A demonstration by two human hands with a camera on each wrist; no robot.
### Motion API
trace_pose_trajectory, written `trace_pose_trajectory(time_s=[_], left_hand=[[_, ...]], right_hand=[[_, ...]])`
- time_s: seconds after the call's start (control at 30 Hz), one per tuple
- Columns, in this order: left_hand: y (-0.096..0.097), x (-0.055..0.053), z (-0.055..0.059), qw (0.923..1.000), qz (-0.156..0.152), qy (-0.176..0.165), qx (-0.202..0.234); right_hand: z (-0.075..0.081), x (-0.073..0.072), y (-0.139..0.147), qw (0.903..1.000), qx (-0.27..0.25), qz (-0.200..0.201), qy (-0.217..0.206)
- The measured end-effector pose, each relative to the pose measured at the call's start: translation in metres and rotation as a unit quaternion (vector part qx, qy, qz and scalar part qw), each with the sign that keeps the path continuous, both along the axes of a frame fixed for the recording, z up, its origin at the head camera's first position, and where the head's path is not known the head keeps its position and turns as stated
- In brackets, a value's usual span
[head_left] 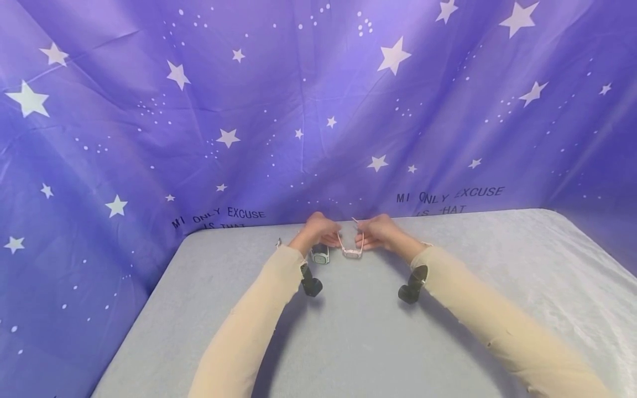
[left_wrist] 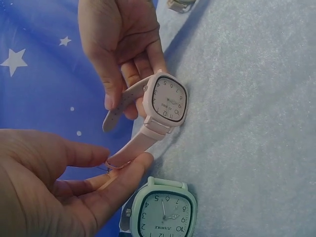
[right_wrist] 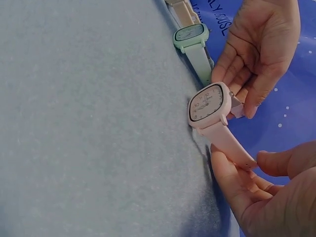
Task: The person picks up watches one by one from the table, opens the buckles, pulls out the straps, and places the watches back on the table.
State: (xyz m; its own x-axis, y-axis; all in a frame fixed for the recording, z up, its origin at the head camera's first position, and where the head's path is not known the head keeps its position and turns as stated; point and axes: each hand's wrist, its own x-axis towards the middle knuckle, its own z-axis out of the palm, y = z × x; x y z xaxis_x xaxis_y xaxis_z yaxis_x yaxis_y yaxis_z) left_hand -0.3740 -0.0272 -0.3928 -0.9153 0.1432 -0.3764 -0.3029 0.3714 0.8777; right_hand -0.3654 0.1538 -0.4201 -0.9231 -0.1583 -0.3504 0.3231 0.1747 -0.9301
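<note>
A pale pink wristwatch (left_wrist: 169, 101) with a rounded square dial is held by its two strap ends, close over the table's far edge. My left hand (head_left: 318, 228) pinches the buckle end between thumb and fingers. The holed end of the strap is pinched by my right hand (head_left: 385, 231). In the head view the pink watch (head_left: 352, 254) hangs in a U between the hands, dial toward me. Just left of it, below my left hand, a mint green wristwatch (head_left: 320, 258) sits on the table; its face (left_wrist: 167, 215) shows large in the left wrist view.
A beige watch (right_wrist: 181, 12) lies beyond the green one in the right wrist view. Another beige item (left_wrist: 180, 5) is cut off at the left wrist view's top. Behind the grey cloth-covered table (head_left: 358, 331) hangs a purple star-printed curtain (head_left: 308, 99).
</note>
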Motion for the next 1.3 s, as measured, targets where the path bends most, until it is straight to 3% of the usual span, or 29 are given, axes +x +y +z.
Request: trace_pose_trajectory(time_s=[0.47,0.8,1.03,1.3], left_hand=[[0.007,0.005,-0.001,0.9967,0.024,0.047,-0.062],[0.011,-0.01,-0.006,0.9866,0.017,0.044,-0.156],[0.011,-0.009,-0.005,0.9783,0.006,0.067,-0.196],[0.011,-0.007,-0.006,0.9851,0.019,0.057,-0.161]], right_hand=[[-0.003,-0.001,-0.006,0.9986,0.029,-0.017,0.04],[-0.005,-0.004,-0.011,0.9946,0.081,-0.026,0.059],[-0.006,-0.005,-0.012,0.9873,0.127,-0.032,0.09],[-0.006,-0.005,-0.012,0.9833,0.149,-0.029,0.099]])
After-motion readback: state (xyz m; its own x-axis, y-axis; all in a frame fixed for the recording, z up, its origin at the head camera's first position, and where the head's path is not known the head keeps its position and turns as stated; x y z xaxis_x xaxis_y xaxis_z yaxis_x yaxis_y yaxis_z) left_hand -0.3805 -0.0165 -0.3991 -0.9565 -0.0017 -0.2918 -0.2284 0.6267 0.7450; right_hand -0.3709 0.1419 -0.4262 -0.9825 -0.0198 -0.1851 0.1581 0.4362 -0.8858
